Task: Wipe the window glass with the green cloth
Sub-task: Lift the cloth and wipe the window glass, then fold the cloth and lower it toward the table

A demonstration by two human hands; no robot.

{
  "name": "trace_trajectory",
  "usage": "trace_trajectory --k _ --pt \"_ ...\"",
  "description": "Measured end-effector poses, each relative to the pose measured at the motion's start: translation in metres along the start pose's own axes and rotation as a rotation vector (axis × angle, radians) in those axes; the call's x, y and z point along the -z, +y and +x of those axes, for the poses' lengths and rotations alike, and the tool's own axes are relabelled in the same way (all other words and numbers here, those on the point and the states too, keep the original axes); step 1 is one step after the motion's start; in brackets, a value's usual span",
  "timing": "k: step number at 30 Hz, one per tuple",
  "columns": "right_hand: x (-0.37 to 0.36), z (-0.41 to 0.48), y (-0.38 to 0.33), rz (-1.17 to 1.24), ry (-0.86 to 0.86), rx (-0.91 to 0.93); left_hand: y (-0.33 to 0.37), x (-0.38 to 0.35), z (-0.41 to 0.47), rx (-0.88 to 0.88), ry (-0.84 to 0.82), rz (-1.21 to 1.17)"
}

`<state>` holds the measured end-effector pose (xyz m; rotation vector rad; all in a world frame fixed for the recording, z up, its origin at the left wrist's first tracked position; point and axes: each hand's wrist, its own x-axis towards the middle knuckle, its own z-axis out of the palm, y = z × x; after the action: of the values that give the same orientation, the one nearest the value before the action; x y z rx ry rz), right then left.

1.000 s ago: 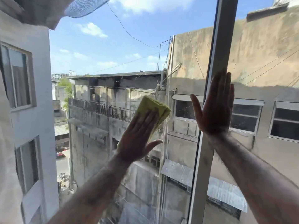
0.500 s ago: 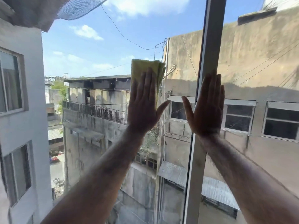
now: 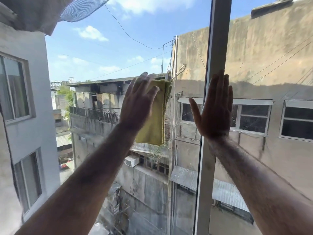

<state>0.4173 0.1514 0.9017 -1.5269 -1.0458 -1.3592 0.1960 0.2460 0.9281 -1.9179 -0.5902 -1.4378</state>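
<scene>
The left hand (image 3: 138, 106) pressed the green cloth (image 3: 155, 119) flat against the window glass (image 3: 105, 53), its fingers (image 3: 144, 80) spread apart and blurred, laid over the cloth's upper left part rather than clamped around it. The folded cloth hung lengthwise below and to the right of the palm, near the middle of the left pane, its lower edge free. The right hand (image 3: 214, 112) lay open against the pale window frame (image 3: 218, 39), fingers straight and close together, thumb splayed out to the left over the glass, holding nothing. Both bare forearms reached up from the lower corners. Beyond the glass stood weathered concrete buildings (image 3: 254, 65) under a blue sky.
</scene>
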Motion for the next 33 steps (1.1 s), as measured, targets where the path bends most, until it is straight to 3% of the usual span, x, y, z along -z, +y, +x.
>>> trace_trajectory --k 6,11,15,19,20,23,25,28,30,33 --pt "0.003 0.0 0.0 0.009 -0.03 -0.005 0.006 0.013 0.017 0.055 -0.047 0.018" --pt "0.007 -0.001 0.001 0.022 -0.047 0.019 0.007 0.03 0.023 0.137 -0.18 0.008" --pt "0.024 0.001 -0.001 0.067 -0.132 0.041 -0.006 0.042 0.015 0.399 -0.201 -0.284" --pt "0.043 -0.006 -0.014 0.198 -0.198 0.465 -0.022 0.061 -0.001 0.731 -0.196 -0.523" --pt "0.048 -0.007 -0.02 0.277 -0.283 0.468 -0.026 0.065 -0.006 0.792 -0.189 -0.62" --pt "0.069 -0.001 -0.042 0.47 -0.622 0.194 -0.033 0.082 -0.023 0.893 -0.151 -0.884" --pt "0.08 0.003 -0.054 0.527 -0.744 0.043 -0.036 0.09 -0.035 0.961 -0.111 -0.98" --pt "0.088 -0.003 -0.066 0.828 -0.713 -0.295 -0.045 0.094 -0.059 1.068 -0.143 -1.1" --pt "0.092 -0.015 -0.072 1.059 -0.711 -0.545 -0.05 0.095 -0.078 1.132 -0.257 -1.182" --pt "0.093 -0.044 -0.079 1.179 -0.761 -0.78 -0.049 0.096 -0.113 1.179 -0.429 -1.231"
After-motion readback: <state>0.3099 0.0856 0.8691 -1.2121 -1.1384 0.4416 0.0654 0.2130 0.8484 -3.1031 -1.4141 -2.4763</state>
